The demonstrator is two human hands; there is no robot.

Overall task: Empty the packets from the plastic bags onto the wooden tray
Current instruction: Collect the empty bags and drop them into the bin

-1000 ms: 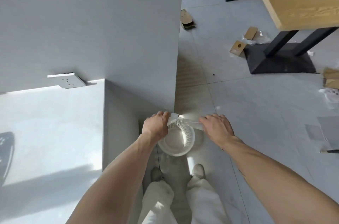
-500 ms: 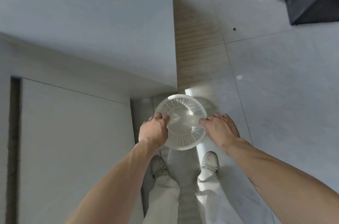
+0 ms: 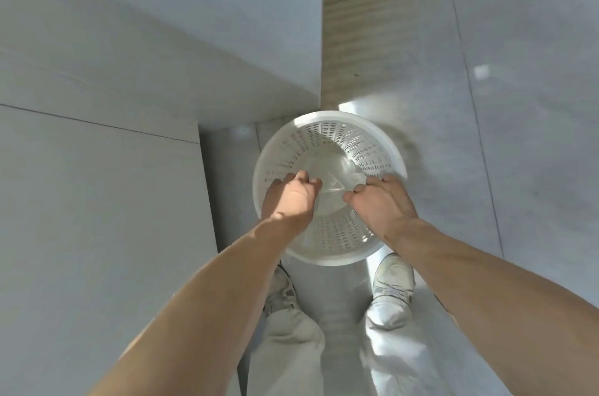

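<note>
Since half a second ago the view has dropped closer: the basket now fills the middle of the frame, where before it sat smaller and higher, and the dark table foot at top right is gone from sight. Both hands have kept their places on the clear film between them.

Grey floor takes up the right side, and a pale cabinet the left. Between them, just ahead of the shoes, stands the white perforated basket, round and open upward. Over its mouth the left hand and right hand each pinch an end of a clear plastic bag, fingers curled shut on the film. The bag's long axis runs left to right between the hands, across the basket. Which way its mouth points cannot be told, as the film is nearly invisible. It looks empty; no packets show in it, and no wooden tray is in view.

My reading is that this bag's emptying is done and it is being discarded into the basket. The next move calls for both hands to open so the film drops inside the rim, then a turn back toward the remaining bags. Light film may cling to fingers or drift, so a low release would help.
</note>
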